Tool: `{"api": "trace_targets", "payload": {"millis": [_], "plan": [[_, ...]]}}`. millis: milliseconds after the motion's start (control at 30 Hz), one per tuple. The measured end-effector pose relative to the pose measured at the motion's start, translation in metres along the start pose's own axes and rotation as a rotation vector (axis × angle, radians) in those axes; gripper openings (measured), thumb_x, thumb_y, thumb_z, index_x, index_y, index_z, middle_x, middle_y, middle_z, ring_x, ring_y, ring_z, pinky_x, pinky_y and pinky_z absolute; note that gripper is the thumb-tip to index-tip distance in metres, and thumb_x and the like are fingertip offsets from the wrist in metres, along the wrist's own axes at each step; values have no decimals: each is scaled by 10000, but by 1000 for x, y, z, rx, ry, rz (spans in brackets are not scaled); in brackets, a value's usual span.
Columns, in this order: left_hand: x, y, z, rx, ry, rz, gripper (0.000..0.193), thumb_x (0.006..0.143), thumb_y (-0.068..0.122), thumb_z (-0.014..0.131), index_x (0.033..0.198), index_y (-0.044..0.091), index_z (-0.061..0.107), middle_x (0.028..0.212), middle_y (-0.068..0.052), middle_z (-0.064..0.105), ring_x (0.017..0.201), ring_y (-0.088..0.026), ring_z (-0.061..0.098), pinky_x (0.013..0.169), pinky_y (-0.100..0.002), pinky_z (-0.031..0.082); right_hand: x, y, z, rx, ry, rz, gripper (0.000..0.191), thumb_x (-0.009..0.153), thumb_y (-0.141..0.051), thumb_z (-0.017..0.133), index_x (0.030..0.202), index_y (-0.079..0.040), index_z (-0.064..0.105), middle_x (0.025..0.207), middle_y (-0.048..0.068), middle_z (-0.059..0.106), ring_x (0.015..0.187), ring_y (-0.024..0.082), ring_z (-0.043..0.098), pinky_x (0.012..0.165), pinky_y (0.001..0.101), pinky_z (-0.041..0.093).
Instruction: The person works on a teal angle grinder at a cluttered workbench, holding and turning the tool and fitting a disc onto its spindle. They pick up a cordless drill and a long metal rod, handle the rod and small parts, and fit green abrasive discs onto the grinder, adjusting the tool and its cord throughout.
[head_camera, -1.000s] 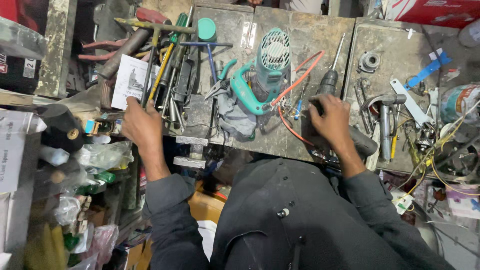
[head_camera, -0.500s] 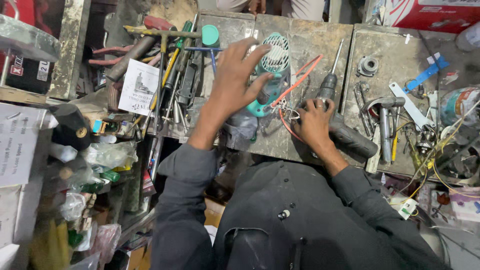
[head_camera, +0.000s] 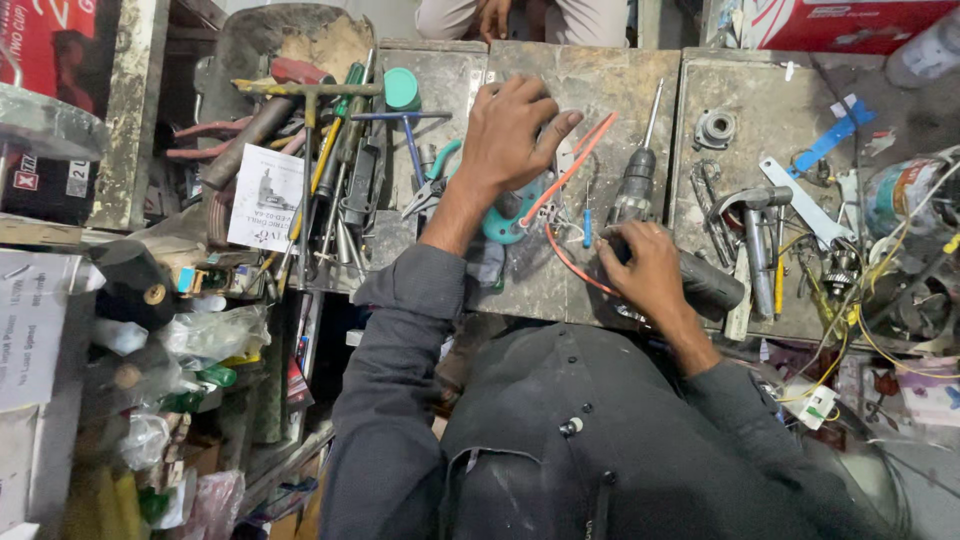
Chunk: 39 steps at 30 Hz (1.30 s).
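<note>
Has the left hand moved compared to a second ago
Yes. The left hand has gone from the white paper card at the tool pile rightward onto the teal tool mid-bench.

Repair workshop: tool-strewn workbench (head_camera: 600, 70)

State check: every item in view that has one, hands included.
Left hand: palm down on the teal grinder, fingers spread.
Teal grinder: lying on the bench, mostly covered by the hand.
Right hand: gripping the drill body.
Drill: lying flat, bit fitted, pointing away from the person.
Orange cable: loose, draped across the bench.
Hammer: lying flat, untouched.
</note>
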<state>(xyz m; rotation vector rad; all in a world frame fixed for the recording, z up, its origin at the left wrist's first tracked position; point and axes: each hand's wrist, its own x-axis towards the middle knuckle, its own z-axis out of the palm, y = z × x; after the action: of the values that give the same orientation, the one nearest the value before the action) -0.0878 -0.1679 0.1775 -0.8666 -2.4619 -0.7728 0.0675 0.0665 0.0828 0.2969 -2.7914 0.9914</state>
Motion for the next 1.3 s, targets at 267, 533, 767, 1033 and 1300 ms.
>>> {"api": "trace_targets", "payload": {"millis": [267,533,767,1033,1300], "plan": [[-20,5,-6,112,215,-230,386,978,421,647,815,76,701,909,-75,618,930,-298,582,806,-466,386,2,2,0,14,58,13,204,885,-222,778,957,-42,713,955,133,699,919,349,651,828,460,498],[-13,-3,-4,108,251,-309,391,965,422,667,789,77,716,884,-83,627,906,-300,588,777,-472,385,21,-1,19,-394,-66,-164,267,840,-281,775,1023,-95,716,1002,76,701,1046,285,618,1002,488,386],[4,-4,12,151,306,-379,422,955,452,635,761,89,728,883,-73,643,918,-296,599,796,-497,387,32,0,44,-507,-90,-205,242,844,-324,760,997,-137,756,996,61,707,1060,283,617,1015,536,358],[30,-5,28,83,229,-507,602,972,567,495,719,85,755,926,-93,675,979,-322,603,852,-531,401,48,5,71,-463,-133,-107,270,842,-359,761,962,-118,777,970,96,715,1001,297,661,971,540,372],[30,-26,17,3,38,-446,619,977,571,487,746,63,756,915,-117,668,977,-339,611,816,-531,417,49,0,60,-314,13,-156,303,756,-323,786,955,-95,768,973,116,711,1006,326,659,914,520,415]]}}
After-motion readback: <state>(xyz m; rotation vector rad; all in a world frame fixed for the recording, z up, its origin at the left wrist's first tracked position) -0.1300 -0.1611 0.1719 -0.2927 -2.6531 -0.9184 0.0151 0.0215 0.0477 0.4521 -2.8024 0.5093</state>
